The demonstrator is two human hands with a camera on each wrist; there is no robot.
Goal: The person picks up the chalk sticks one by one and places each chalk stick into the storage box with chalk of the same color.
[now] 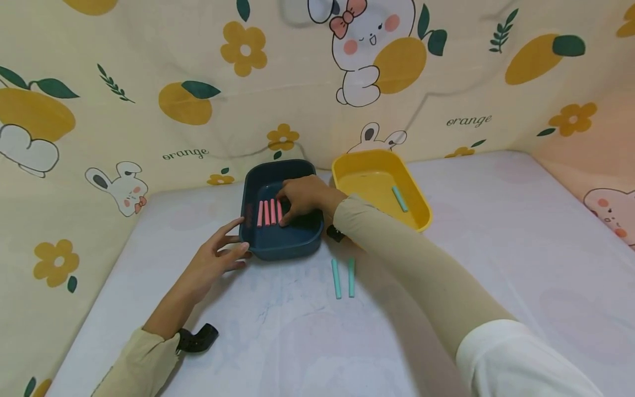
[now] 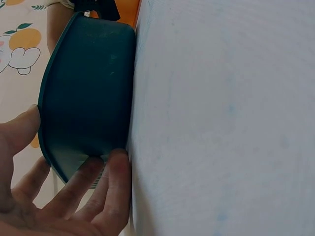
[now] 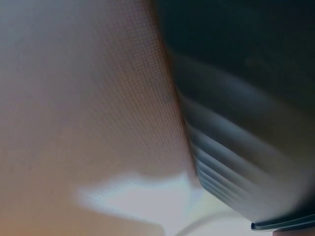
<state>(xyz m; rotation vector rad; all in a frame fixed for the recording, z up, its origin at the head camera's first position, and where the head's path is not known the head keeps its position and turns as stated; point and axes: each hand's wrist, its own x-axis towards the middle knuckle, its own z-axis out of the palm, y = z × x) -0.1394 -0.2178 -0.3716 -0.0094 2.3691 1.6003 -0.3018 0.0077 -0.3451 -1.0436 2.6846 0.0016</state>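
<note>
In the head view, several pink chalk sticks (image 1: 266, 213) lie side by side in a dark blue tray (image 1: 285, 251). My right hand (image 1: 306, 194) reaches into this tray, with thumb and fingertip pinching the ends of the rightmost pink stick. At the tray's left side is my left hand (image 1: 214, 259), its fingers extended and touching the wall and rim. The left wrist view shows the same left hand (image 2: 74, 191) with fingertips against the tray's outer wall (image 2: 93, 83). From the right wrist, only the tray's ribbed outside (image 3: 231, 128) shows; the fingers are hidden.
A yellow tray (image 1: 419, 212) stands to the right of the blue one, holding one green chalk stick (image 1: 399, 198). Two more green sticks, a left one (image 1: 336, 279) and a right one (image 1: 351, 278), lie on the white tabletop (image 1: 307, 342). Behind hangs a printed cloth (image 1: 297, 99).
</note>
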